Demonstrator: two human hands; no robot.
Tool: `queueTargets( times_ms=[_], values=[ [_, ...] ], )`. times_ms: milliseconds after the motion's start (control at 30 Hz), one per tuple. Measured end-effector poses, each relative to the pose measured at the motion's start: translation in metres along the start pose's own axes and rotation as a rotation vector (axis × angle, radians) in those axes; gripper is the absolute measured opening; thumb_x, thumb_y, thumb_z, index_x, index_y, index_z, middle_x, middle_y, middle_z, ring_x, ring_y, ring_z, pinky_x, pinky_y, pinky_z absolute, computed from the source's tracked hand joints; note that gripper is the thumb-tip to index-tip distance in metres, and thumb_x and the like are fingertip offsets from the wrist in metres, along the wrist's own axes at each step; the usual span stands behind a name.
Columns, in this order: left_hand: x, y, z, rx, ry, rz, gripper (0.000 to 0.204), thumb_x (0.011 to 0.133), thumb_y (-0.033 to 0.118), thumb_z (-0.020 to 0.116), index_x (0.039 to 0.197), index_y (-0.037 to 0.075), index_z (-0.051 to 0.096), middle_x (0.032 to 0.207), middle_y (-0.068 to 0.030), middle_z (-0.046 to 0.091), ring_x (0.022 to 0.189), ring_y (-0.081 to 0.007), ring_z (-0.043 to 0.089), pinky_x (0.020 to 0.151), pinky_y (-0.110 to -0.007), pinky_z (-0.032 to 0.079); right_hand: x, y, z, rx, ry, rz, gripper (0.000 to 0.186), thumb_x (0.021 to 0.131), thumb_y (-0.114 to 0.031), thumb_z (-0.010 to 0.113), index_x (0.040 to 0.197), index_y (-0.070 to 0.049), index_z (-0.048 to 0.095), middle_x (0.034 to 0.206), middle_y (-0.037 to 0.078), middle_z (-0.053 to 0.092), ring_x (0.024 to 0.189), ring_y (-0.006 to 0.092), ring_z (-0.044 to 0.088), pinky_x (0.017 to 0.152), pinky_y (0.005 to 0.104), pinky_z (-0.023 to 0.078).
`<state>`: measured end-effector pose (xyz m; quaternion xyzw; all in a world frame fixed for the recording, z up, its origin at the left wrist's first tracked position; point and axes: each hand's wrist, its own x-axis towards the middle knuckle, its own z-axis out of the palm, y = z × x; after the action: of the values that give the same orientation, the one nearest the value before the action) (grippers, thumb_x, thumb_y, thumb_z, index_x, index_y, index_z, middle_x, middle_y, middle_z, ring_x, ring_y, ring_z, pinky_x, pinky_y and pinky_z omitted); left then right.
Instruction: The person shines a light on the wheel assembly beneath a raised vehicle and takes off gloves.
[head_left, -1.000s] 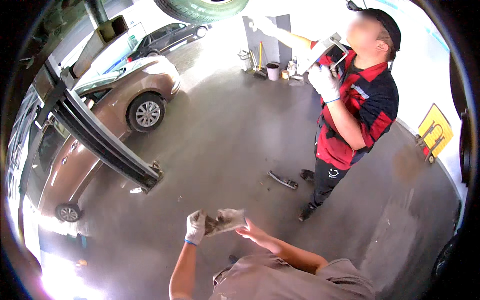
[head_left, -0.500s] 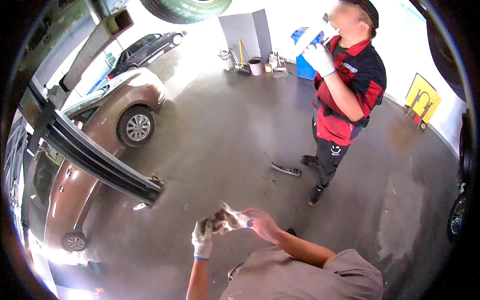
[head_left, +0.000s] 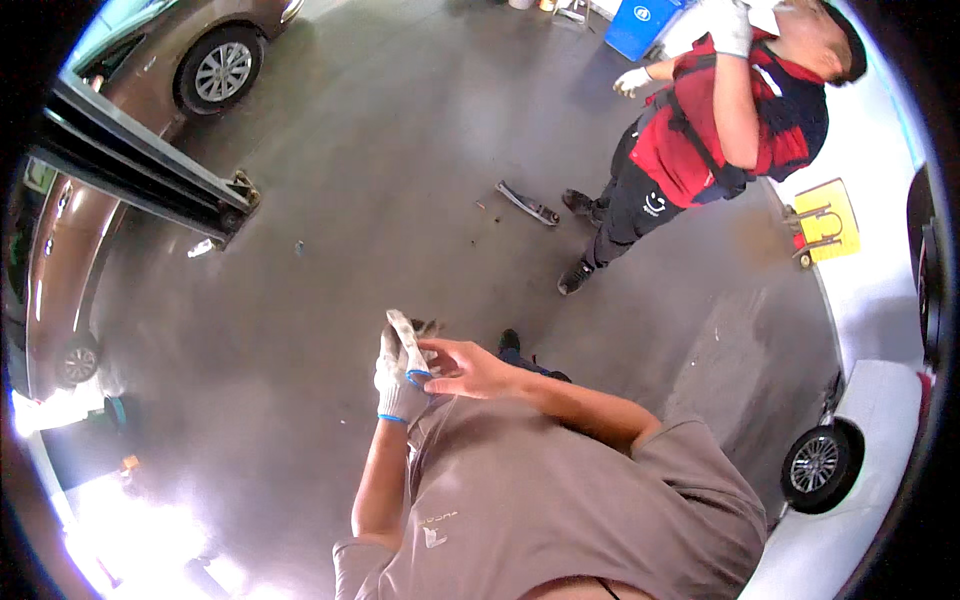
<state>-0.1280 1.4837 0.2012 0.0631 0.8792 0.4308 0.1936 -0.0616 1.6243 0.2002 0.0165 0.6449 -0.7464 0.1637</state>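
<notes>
My left hand (head_left: 396,388) wears a white knitted work glove with a blue cuff edge. It is closed at the loose glove, its fingers partly hidden behind it. This second work glove (head_left: 407,338), white with dark soiling and a blue edge, stands with its fingers upward between my hands. My right hand (head_left: 468,368) is bare and reaches in from the right. Its thumb and fingers pinch the loose glove near the cuff. Both hands are close together in front of my grey-brown shirt (head_left: 560,490).
A co-worker (head_left: 690,130) in red and black stands ahead at right, one gloved hand raised. By their feet lies a dark curved part (head_left: 527,203). A lift arm (head_left: 150,150) juts in from the left before a brown car (head_left: 75,240). A white car (head_left: 870,430) stands at right.
The view has tilted down and shifted. My hands have come closer together, and the loose glove has turned from sideways to upright. The co-worker's other hand now hangs away from the raised one.
</notes>
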Motion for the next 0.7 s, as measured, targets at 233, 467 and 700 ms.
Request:
queueTargets(
  times_ms=[233,467,700],
  values=[
    [-0.001,-0.048,-0.014,-0.201,-0.119,-0.191,0.042,0.096,0.034,0.045,0.120,0.002,0.056,0.106,-0.0214,0.066,0.098,-0.0357,0.063,0.083,-0.041,0.048,0.017,0.010,0.001,-0.051,0.196,0.274,0.027,0.098,-0.017,0.045,0.107,0.002,0.063,0.102,0.010,0.066,0.100,0.0182,0.060,0.089,0.0347,0.047],
    [0.006,-0.177,-0.032,0.302,-0.536,0.257,0.071,0.081,0.012,0.068,0.144,0.015,0.036,0.130,-0.0217,0.049,0.109,-0.0364,0.055,0.085,-0.041,0.050,0.093,0.080,0.023,-0.463,0.215,0.360,0.028,0.092,-0.018,0.054,0.111,-0.001,0.064,0.091,0.017,0.068,0.083,0.0235,0.065,0.075,0.0347,0.049],
    [0.136,-0.150,0.004,-0.406,-0.996,-0.254,0.035,0.099,0.035,0.040,0.107,0.010,0.063,0.084,-0.0223,0.065,0.075,-0.0361,0.064,0.062,-0.045,0.052,0.138,0.112,-0.039,-0.431,0.270,0.556,0.026,0.093,-0.021,0.055,0.111,-0.003,0.064,0.089,0.014,0.067,0.081,0.0212,0.062,0.075,0.0330,0.048]
  ],
)
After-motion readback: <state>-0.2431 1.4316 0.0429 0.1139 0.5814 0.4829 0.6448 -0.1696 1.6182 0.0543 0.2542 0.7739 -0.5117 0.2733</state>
